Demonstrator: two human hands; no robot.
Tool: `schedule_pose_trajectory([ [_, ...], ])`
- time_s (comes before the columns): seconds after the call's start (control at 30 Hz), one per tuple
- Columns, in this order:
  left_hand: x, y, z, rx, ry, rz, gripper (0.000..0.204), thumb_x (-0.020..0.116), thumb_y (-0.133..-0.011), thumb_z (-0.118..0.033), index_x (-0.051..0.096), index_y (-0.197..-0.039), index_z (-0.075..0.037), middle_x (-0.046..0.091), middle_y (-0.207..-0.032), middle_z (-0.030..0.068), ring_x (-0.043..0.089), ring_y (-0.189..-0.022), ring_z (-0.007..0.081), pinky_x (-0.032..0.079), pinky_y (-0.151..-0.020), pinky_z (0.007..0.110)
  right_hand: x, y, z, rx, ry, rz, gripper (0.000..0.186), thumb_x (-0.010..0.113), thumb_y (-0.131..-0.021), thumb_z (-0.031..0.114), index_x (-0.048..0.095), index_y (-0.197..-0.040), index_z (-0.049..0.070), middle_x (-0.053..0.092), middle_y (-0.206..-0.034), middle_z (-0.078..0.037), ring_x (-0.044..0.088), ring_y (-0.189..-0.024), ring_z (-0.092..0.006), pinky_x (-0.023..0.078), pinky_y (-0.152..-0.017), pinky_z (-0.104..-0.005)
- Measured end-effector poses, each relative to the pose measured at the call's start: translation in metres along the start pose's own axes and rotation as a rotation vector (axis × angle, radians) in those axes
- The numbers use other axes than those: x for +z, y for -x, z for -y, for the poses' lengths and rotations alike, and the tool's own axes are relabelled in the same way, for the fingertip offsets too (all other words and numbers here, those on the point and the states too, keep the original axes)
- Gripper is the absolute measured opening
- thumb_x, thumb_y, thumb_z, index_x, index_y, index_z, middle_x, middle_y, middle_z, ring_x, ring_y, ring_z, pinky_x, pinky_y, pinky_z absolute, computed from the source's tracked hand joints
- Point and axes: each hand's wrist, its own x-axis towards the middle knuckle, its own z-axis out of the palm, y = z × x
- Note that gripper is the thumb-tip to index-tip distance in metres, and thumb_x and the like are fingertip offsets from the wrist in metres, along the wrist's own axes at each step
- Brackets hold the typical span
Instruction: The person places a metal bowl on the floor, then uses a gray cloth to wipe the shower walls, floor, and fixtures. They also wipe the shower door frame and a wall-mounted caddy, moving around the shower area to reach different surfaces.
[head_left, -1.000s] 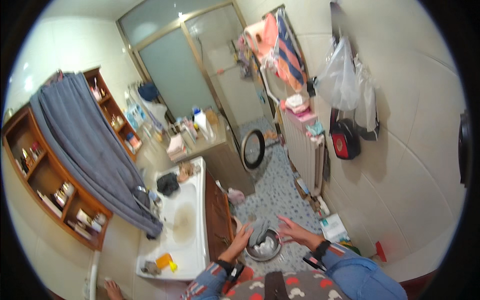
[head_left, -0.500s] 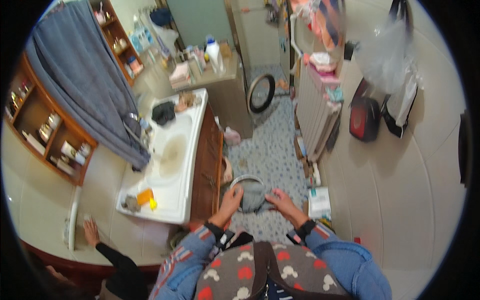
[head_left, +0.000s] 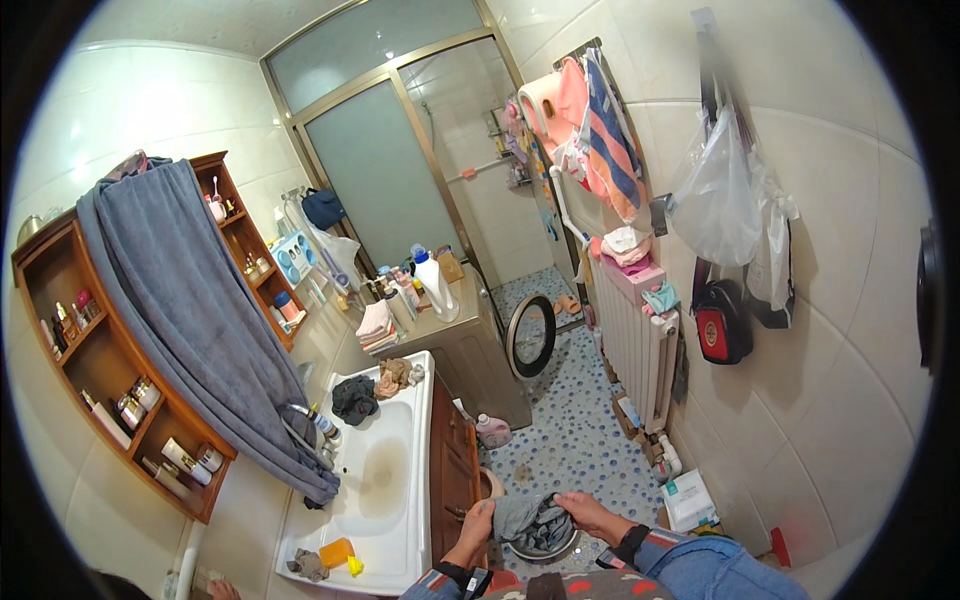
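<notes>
A crumpled grey cloth (head_left: 530, 522), perhaps a garment, is stretched between my two hands at the lower middle of the view. My left hand (head_left: 476, 530) pinches its left end and my right hand (head_left: 590, 514) grips its right end. Beneath the cloth, a round metal basin (head_left: 566, 550) stands on the floor, mostly hidden. Left of my hands is a white sink (head_left: 410, 545), with cloudy water in its bowl. A dark wet cloth (head_left: 354, 399) and a tan cloth (head_left: 395, 377) lie on its far end; an orange bar of soap (head_left: 337, 553) and a grey rag (head_left: 308, 565) lie on its near end.
A washing machine (head_left: 480, 365) with its round door (head_left: 531, 336) swung open stands past the sink. On the right are a white radiator (head_left: 635, 340), hanging bags (head_left: 715, 190) and a white box (head_left: 690, 502) on the floor. Another person's hand (head_left: 222, 590) shows at the lower left.
My view has tilted up, so my hands and the cloth sit lower in the picture. The cloth is bunched more between my hands. The other person's arm has mostly left the view.
</notes>
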Motion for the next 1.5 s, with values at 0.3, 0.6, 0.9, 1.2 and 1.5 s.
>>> schedule_pose_trajectory([
  [0.3,-0.011,-0.002,-0.012,-0.006,-0.039,0.082,0.039,0.054,-0.111,-0.033,0.063,-0.129,0.000,0.070,-0.112,0.0053,0.065,-0.100,0.0160,0.052,-0.087,0.032,-0.002,-0.030,-0.017,-0.028,-0.054,0.007,0.023,0.058,-0.107,0.034,0.064,-0.110,0.012,0.066,-0.091,0.003,0.060,-0.076,-0.0083,0.047,-0.061,-0.0278],
  [0.6,-0.022,-0.008,0.008,-0.103,-0.097,0.248,0.053,0.055,-0.110,-0.039,0.056,-0.143,0.003,0.051,-0.150,0.0080,0.052,-0.128,0.0149,0.044,-0.104,0.031,-0.010,-0.052,-0.034,-0.058,-0.052,-0.042,0.017,0.053,-0.108,0.027,0.061,-0.111,0.013,0.067,-0.096,0.000,0.066,-0.083,-0.0120,0.055,-0.068,-0.0307],
  [0.9,-0.022,-0.003,-0.008,-0.080,-0.237,0.299,0.046,0.053,-0.109,-0.047,0.064,-0.130,-0.008,0.056,-0.091,-0.0073,0.045,-0.071,0.0048,0.042,-0.066,0.024,0.001,-0.036,-0.018,0.106,-0.066,-0.031,0.024,0.056,-0.107,0.039,0.055,-0.118,0.017,0.062,-0.114,0.000,0.062,-0.103,-0.0184,0.052,-0.091,-0.0501],
  [1.2,0.003,-0.013,0.016,-0.107,0.013,0.308,0.039,0.053,-0.110,-0.043,0.062,-0.126,-0.009,0.058,-0.102,-0.0060,0.053,-0.094,0.0069,0.048,-0.075,0.028,0.025,-0.024,-0.021,0.076,-0.080,0.277,0.074,0.067,-0.100,0.048,0.037,-0.155,0.008,0.057,-0.144,-0.007,0.059,-0.127,-0.0224,0.050,-0.102,-0.0434],
  [1.5,0.013,-0.013,0.000,-0.022,0.069,0.298,0.035,0.053,-0.110,-0.037,0.061,-0.128,-0.008,0.068,-0.111,0.0004,0.063,-0.099,0.0114,0.052,-0.088,0.032,0.037,-0.030,-0.016,0.022,-0.131,0.132,0.073,0.074,-0.099,0.036,0.039,-0.155,0.003,0.058,-0.142,-0.012,0.063,-0.121,-0.0203,0.056,-0.095,-0.0394],
])
